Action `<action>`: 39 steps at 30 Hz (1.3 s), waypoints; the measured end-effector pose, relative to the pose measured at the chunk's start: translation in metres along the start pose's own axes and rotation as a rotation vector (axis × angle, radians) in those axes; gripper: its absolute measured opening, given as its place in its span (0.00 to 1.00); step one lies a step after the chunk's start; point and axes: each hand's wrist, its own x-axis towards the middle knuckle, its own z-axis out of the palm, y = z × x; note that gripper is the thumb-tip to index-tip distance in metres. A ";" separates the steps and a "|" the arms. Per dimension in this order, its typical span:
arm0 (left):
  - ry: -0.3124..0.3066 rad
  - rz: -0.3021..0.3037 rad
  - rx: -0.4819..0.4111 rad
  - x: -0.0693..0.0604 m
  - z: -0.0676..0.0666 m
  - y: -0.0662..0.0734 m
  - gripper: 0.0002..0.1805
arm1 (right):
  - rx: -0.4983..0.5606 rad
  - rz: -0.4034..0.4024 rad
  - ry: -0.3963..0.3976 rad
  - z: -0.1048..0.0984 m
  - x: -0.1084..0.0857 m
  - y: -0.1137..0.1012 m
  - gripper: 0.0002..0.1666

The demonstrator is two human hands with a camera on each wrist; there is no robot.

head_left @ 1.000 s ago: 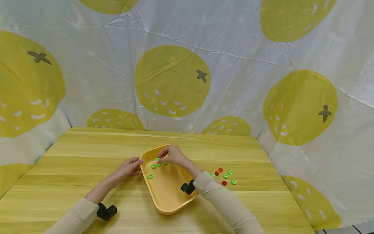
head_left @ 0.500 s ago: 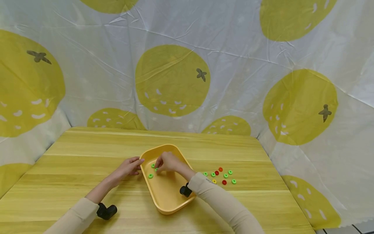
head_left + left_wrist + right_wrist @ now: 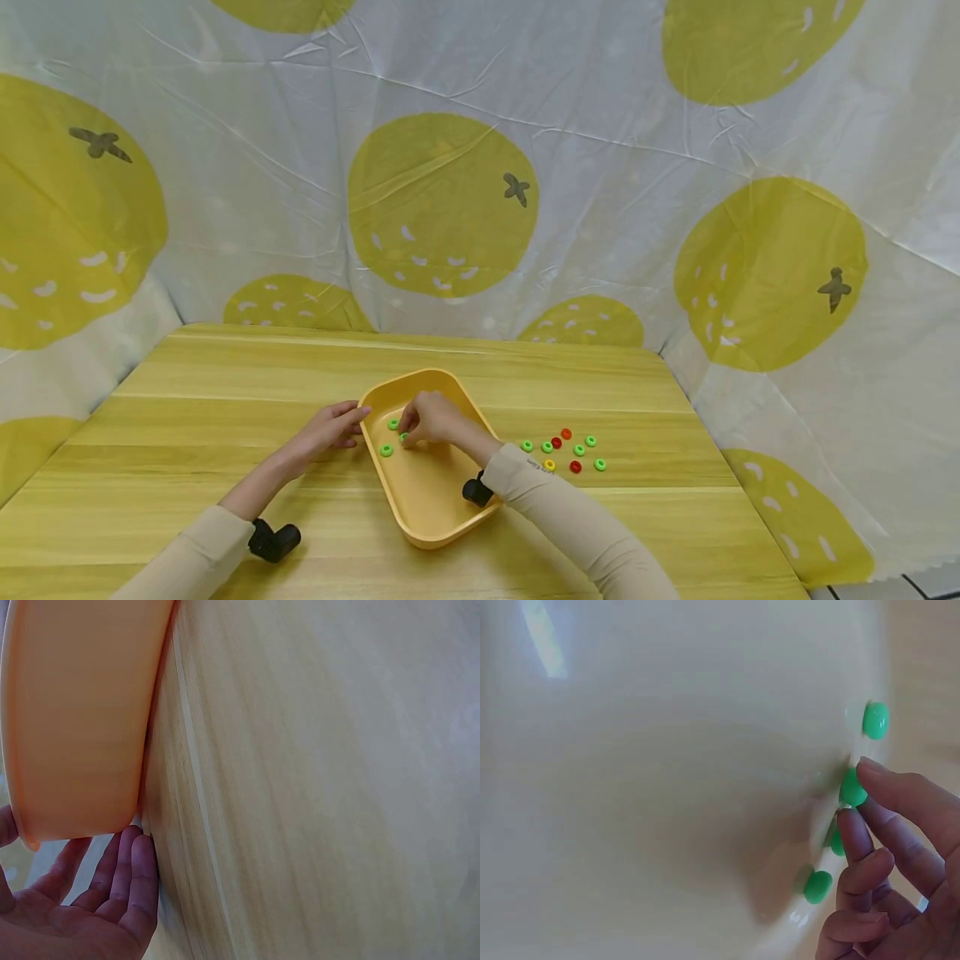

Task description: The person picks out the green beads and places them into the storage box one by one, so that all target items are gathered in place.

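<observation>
Inside the tray [image 3: 432, 504], reaching lower than a second ago, now pinches a green ring [image 3: 853, 789] between thumb and fingertip of the right hand [image 3: 431, 417], so apparently works down among the other green rings [image 3: 386, 451], and grips the tray's rim with the left hand [image 3: 327, 429].

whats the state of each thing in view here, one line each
Tray: upright on the table, open-topped
Left grip: holds the tray's rim, thumb over it
Right grip: inside the tray, pinching a green ring
Other green rings: in the tray, three in the right wrist view
Rings on the table: loose; five green, two red, one orange, one yellow
Cloth: hanging, creased
</observation>
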 end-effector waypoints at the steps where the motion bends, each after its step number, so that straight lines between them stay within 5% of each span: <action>1: -0.004 0.002 0.004 0.000 0.000 0.000 0.37 | 0.004 0.000 0.003 0.000 0.000 0.001 0.07; 25: -0.005 0.005 -0.002 -0.001 0.000 0.001 0.38 | 0.247 -0.070 0.124 -0.051 -0.020 0.012 0.12; 39: -0.004 0.000 -0.008 -0.001 -0.001 0.003 0.37 | 0.332 -0.047 0.199 -0.088 -0.044 0.048 0.15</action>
